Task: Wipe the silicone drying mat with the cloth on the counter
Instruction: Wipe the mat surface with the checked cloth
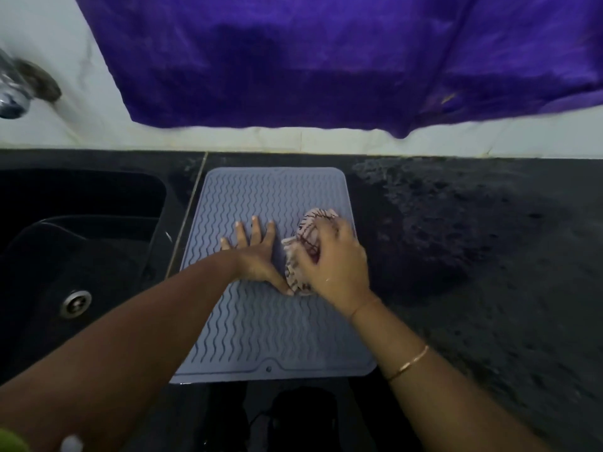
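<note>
A grey-blue silicone drying mat [261, 334] with wavy ridges lies flat on the black counter [473, 256], just right of the sink. My left hand [257, 252] presses flat on the mat's middle with its fingers spread and straight. Right beside it, my right hand [332, 259] grips a bunched white cloth with dark red stripes [308, 230] and holds it against the right side of the mat. My left thumb touches the cloth's lower edge.
A black sink [78, 239] with a metal drain [75, 303] sits to the left, and a chrome tap [13, 93] juts from the white wall. A purple fabric [326, 60] hangs over the wall behind the counter. Dark speckled counter stretches to the right.
</note>
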Demonstrator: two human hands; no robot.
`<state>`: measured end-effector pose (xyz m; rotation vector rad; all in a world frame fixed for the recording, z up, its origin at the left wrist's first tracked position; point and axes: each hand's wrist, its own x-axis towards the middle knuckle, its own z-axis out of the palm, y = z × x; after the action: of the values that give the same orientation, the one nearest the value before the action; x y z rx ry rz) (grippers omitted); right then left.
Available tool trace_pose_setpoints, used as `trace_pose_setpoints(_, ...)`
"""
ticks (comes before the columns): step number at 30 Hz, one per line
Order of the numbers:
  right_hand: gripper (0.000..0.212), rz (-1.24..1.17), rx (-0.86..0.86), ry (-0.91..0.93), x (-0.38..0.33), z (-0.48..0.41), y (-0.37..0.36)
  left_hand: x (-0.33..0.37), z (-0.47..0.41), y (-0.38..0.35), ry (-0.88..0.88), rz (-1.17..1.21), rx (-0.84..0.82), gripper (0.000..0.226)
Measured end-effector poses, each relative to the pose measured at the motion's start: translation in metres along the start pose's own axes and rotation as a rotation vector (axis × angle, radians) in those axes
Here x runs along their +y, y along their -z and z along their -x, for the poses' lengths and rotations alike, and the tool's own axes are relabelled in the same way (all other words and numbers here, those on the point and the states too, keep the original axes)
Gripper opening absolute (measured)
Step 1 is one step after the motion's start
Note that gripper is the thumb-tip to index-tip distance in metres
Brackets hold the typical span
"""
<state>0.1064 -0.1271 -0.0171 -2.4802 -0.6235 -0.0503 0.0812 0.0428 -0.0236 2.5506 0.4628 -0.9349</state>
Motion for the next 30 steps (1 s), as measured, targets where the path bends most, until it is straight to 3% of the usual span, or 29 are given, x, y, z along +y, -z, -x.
trace_pose_setpoints(2, 0.063, 0.243, -0.114, 0.036, 0.002, 0.012, -0.017, 0.001, -0.002, 0.0, 0.005, -0.034, -0.015, 0.149)
trace_pose_setpoints(6, 0.069, 0.349, -0.107, 0.079, 0.009, 0.008, -0.029, 0.003, -0.003, 0.002, 0.016, -0.088, -0.059, 0.154)
trace_pose_setpoints(14, 0.044, 0.317, -0.044, 0.197, 0.021, -0.068, -0.031, 0.004, -0.005, 0.004, 0.012, -0.118, -0.119, 0.158)
trace_pose_setpoints(18, 0.045, 0.329, 0.021, 0.046, 0.019, -0.133, -0.042, 0.003, -0.007, 0.005, 0.011, -0.114, -0.133, 0.157)
trace_pose_setpoints(22, 0.053, 0.263, 0.054, -0.338, 0.005, -0.19, -0.051, 0.005, -0.01, 0.005, 0.032, -0.108, -0.132, 0.155)
trace_pose_setpoints(24, 0.055, 0.237, 0.022, -0.415, -0.017, -0.197, -0.064, 0.006, -0.01, 0.006, 0.04, -0.113, -0.139, 0.154)
trace_pose_setpoints(27, 0.052, 0.303, -0.064, -0.183, -0.049, -0.187, -0.084, 0.007, -0.008, 0.008, 0.039, -0.108, -0.154, 0.153)
trace_pose_setpoints(30, 0.043, 0.33, -0.144, 0.02, -0.037, -0.186, -0.072, 0.007, -0.006, 0.008, 0.037, -0.085, -0.143, 0.153)
